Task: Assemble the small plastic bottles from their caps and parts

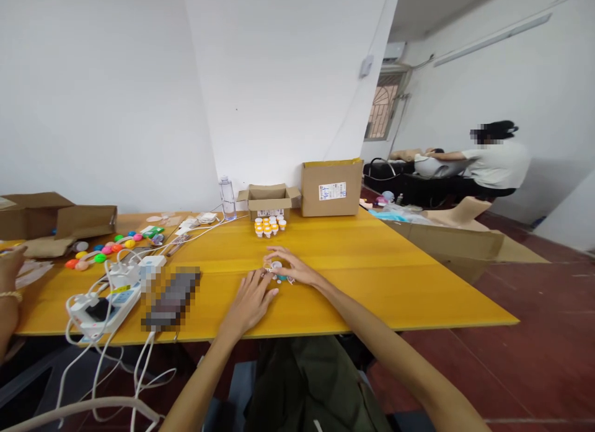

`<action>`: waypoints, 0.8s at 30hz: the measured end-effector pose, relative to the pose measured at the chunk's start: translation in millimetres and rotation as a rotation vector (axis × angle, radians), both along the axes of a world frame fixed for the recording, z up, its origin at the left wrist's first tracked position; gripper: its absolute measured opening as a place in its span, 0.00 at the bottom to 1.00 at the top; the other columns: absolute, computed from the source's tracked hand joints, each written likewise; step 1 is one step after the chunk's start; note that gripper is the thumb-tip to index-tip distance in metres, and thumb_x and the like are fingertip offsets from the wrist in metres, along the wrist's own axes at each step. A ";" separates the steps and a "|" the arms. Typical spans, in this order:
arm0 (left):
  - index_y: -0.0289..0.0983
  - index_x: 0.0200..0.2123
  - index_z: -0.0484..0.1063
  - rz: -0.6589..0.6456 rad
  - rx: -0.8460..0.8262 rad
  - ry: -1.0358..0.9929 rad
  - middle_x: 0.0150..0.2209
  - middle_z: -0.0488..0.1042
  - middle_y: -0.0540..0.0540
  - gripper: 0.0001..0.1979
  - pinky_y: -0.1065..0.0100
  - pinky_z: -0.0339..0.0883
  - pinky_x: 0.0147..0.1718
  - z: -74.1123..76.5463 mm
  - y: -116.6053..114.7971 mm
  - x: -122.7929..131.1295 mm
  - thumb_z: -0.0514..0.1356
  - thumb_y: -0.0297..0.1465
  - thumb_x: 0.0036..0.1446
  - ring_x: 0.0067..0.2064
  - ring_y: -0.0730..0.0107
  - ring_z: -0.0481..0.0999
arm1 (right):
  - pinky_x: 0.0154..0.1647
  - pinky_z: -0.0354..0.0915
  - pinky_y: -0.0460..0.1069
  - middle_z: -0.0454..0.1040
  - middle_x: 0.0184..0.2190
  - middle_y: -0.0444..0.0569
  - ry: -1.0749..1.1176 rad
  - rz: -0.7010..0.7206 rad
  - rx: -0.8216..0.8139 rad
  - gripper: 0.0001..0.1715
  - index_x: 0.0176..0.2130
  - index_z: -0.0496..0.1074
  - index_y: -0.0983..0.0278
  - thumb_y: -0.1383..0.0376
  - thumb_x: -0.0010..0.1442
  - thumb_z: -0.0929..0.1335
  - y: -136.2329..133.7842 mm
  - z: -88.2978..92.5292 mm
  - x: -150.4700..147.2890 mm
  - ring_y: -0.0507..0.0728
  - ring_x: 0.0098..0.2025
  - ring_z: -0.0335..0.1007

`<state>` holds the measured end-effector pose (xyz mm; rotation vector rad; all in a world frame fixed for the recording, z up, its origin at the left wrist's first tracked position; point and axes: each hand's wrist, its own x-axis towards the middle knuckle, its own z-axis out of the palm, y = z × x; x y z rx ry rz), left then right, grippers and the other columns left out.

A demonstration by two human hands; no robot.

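Observation:
My left hand (251, 300) lies palm down on the yellow table (372, 283), fingers stretched forward and thumb apart. Its fingertips reach the left side of a small cluster of items. My right hand (295, 268) curves around the far and right side of that cluster, fingers extended and apart from the thumb. Between the hands are a small round white piece (277, 266), a teal piece (281, 277) and some tiny white bits; they are partly hidden and too small to name. Beyond them stand several small white-and-orange bottles (267, 229) in a tight group.
An open cardboard box (269, 199), a larger carton (332, 190) and a clear bottle (227, 199) stand at the back. Leftward are a phone (171, 299), a power strip (118, 302) with cables and colourful beads (106, 249). Another person's hand (12, 271) shows far left; a person (497, 159) sits far right.

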<state>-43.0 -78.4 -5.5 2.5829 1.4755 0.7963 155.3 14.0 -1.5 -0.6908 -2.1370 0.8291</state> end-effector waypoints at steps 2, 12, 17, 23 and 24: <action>0.50 0.62 0.62 0.008 -0.009 0.021 0.57 0.68 0.44 0.21 0.55 0.60 0.56 0.2 -0.4 1.0 0.48 0.41 0.68 0.57 0.57 0.66 | 0.66 0.54 0.61 0.65 0.62 0.50 0.049 -0.026 -0.031 0.20 0.51 0.73 0.55 0.52 0.62 0.68 2.1 1.7 0.5 0.62 0.66 0.58; 0.49 0.61 0.64 0.058 0.025 0.077 0.55 0.69 0.42 0.21 0.54 0.61 0.54 -1.2 1.5 1.7 0.47 0.41 0.68 0.56 0.55 0.65 | 0.58 0.65 0.57 0.78 0.43 0.49 0.047 -0.066 -0.154 0.16 0.42 0.75 0.62 0.56 0.57 0.72 23.2 -2.5 -22.9 0.59 0.49 0.73; 0.47 0.62 0.64 0.080 0.043 0.080 0.53 0.68 0.41 0.21 0.53 0.62 0.54 -1.6 0.8 2.3 0.47 0.40 0.69 0.56 0.55 0.65 | 0.49 0.70 0.54 0.78 0.38 0.47 0.137 -0.113 -0.173 0.15 0.37 0.74 0.63 0.56 0.54 0.73 24.9 -3.5 -22.2 0.57 0.41 0.75; 0.46 0.63 0.61 0.056 0.071 0.056 0.58 0.66 0.41 0.22 0.53 0.62 0.57 -3.3 2.2 1.0 0.47 0.40 0.69 0.61 0.56 0.62 | 0.50 0.69 0.54 0.79 0.39 0.47 0.177 -0.312 -0.091 0.09 0.37 0.74 0.60 0.59 0.55 0.71 24.6 -2.1 4.8 0.57 0.45 0.75; 0.46 0.63 0.61 0.037 0.069 0.057 0.59 0.66 0.41 0.22 0.53 0.61 0.57 -3.4 2.7 0.9 0.47 0.40 0.69 0.61 0.56 0.62 | 0.51 0.69 0.54 0.79 0.39 0.47 0.163 -0.341 -0.074 0.08 0.37 0.74 0.60 0.60 0.55 0.71 24.4 -2.1 10.3 0.57 0.45 0.75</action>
